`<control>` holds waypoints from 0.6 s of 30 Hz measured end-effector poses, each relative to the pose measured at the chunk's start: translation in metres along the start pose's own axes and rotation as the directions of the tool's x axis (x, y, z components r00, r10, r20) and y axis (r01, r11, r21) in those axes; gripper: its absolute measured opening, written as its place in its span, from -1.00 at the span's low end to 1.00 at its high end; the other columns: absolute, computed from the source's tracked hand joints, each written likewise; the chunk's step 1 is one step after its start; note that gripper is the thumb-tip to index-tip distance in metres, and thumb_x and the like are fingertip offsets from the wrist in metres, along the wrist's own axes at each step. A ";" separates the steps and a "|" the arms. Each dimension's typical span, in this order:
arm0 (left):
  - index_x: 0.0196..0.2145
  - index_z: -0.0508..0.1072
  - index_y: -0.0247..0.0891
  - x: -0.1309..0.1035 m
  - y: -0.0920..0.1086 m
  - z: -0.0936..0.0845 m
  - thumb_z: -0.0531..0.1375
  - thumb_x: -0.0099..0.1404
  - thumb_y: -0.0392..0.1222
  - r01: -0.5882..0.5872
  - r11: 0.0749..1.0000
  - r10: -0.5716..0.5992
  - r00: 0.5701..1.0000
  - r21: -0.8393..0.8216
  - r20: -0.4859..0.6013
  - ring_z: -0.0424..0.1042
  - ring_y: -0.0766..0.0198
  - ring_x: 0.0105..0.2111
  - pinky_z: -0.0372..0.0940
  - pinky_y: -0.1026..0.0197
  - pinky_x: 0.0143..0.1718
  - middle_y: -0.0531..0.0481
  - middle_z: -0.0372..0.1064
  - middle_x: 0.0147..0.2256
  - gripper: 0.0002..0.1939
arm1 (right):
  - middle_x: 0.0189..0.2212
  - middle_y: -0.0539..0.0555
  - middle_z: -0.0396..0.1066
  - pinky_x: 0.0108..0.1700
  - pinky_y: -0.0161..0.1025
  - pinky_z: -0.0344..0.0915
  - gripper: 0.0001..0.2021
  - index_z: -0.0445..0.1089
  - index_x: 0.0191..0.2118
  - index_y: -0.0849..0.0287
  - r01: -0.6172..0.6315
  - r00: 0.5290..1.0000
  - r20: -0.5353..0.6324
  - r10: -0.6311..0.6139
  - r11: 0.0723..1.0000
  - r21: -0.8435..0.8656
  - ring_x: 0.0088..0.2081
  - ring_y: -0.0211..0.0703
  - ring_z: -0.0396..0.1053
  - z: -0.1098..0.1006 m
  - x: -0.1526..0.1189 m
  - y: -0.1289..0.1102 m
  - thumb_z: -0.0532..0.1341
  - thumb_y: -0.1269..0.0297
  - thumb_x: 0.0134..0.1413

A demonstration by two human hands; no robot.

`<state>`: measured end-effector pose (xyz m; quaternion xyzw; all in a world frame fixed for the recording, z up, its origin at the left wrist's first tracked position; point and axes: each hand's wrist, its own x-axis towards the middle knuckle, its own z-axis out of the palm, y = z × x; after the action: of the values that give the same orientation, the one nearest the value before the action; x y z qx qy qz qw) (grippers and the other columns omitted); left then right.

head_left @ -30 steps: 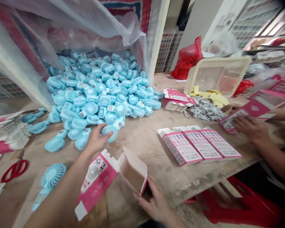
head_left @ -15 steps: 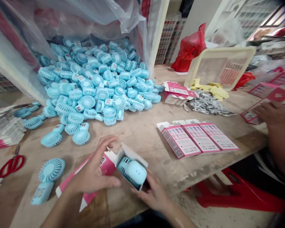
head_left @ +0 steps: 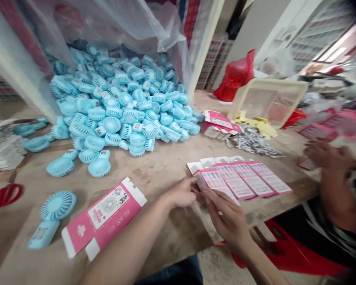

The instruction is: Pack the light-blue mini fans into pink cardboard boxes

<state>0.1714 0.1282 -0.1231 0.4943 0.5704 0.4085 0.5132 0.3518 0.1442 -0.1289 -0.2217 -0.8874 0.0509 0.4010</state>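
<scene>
— Head view: where do the person's hands sit now?

— Both have left the filled pink box, which half a second ago was between them with a blue fan going in. That box now lies shut and flat near the front edge of the tabletop, touched by nobody. The left hand and right hand meet at the nearest flat carton in the row of flattened cartons by the front right edge. The left fingertips pinch that carton's near corner; the right hand's fingers are stretched along its lower edge, loosely spread, touching it.

— And further out?

— The heap of blue fans fills the back left of the tabletop, spilling from a clear plastic bag. A loose fan lies left of the pink box. Red scissors are at the left edge. A co-worker's hand, blurred, hovers at the right edge.
</scene>
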 end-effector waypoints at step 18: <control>-0.10 0.15 -0.10 -0.112 0.054 -0.043 0.35 -0.14 0.42 -0.462 0.785 0.606 0.430 0.413 -0.669 0.22 0.19 -0.23 0.25 0.13 -0.20 0.04 0.06 -0.23 -0.17 | 0.04 0.14 0.48 0.00 0.02 0.52 -0.60 0.35 0.14 0.03 -0.004 0.966 -0.184 0.184 0.720 0.694 0.05 0.06 0.46 0.057 0.045 -0.095 -0.07 0.07 0.39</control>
<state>0.1345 0.0299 -0.0442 0.4645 0.5776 0.6711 0.0159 0.2502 0.0835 -0.1112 -0.1068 -0.7372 0.3693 0.5556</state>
